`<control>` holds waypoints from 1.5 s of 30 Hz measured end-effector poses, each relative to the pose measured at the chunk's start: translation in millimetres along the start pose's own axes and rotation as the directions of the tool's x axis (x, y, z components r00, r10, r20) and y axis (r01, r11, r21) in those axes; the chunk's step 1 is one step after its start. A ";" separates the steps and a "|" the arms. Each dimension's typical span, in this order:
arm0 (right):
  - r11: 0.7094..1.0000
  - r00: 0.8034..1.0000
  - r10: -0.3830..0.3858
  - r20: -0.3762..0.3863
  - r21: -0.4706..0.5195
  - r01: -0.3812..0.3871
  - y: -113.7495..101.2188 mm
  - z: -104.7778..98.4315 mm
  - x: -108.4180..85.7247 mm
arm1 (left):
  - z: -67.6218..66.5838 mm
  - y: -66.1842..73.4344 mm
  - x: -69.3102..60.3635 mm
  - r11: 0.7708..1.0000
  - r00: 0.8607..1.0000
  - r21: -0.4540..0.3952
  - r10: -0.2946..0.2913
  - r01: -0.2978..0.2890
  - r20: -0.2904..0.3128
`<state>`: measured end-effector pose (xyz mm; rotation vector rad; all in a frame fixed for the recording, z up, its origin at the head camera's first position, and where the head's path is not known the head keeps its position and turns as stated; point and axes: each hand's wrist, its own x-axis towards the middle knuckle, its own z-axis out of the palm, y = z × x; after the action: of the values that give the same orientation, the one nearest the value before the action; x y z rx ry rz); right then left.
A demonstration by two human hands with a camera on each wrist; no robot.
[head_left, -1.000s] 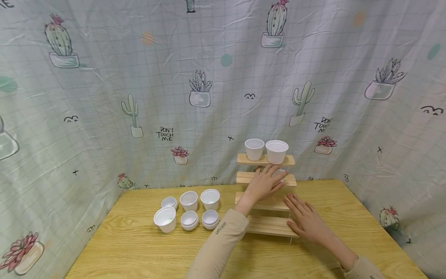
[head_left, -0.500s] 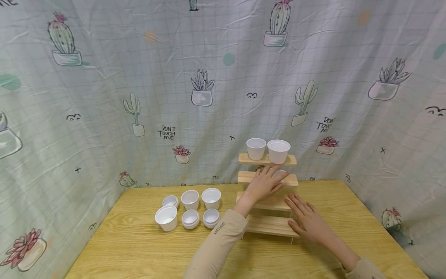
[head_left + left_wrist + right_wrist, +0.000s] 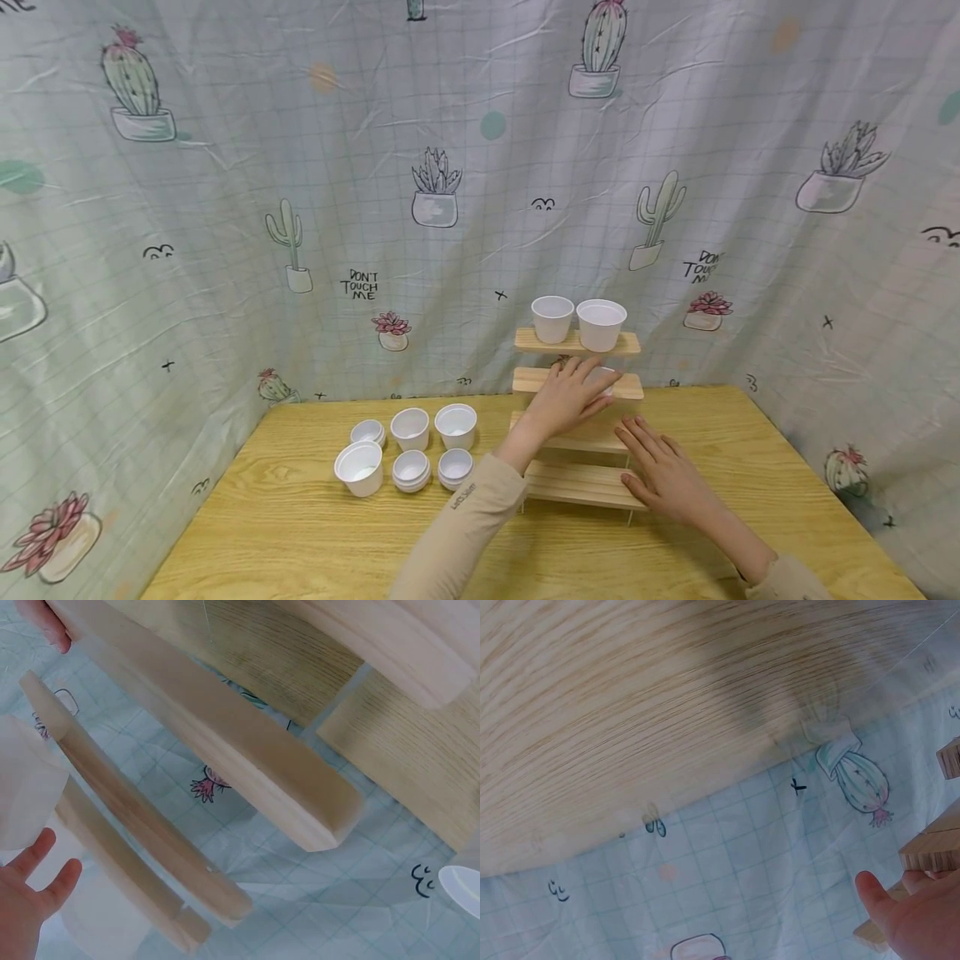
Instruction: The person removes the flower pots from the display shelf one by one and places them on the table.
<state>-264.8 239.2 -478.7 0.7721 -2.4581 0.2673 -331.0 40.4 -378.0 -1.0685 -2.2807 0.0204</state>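
Observation:
A four-tier wooden stand (image 3: 583,485) stands right of centre in the head view. My left hand (image 3: 566,398) is at its second tier from the top, fingers round a white plastic cup (image 3: 604,381) mostly hidden behind the hand. In the left wrist view, thumb and finger lie against the white cup (image 3: 26,784). My right hand (image 3: 663,473) rests at the right ends of the two lower tiers, fingers fairly straight. The right wrist view has the right hand (image 3: 926,919) beside the shelf ends. Two white cups (image 3: 552,320) (image 3: 601,325) stand upright on the top tier.
On the wooden table (image 3: 300,542), left of the stand, are larger white cups (image 3: 359,468) (image 3: 410,429) (image 3: 455,427) and low stacks of smaller white cups (image 3: 411,471) (image 3: 455,468) (image 3: 367,433). A cactus-print curtain (image 3: 465,275) hangs behind and at both sides.
The head view has shifted slightly. Both hands keep nearly the same places on the stand, and the cups have not moved visibly.

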 end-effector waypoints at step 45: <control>0.999 1.000 0.020 0.006 0.034 -0.020 -1.2 -1.1 -0.7 | -49.6 -14.1 -73.1 0.999 0.999 -0.025 0.039 -0.040 -0.016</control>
<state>-263.1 238.9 -478.1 0.7635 -2.4738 0.3150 -278.7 -32.0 -372.2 -1.1232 -2.2515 -0.0011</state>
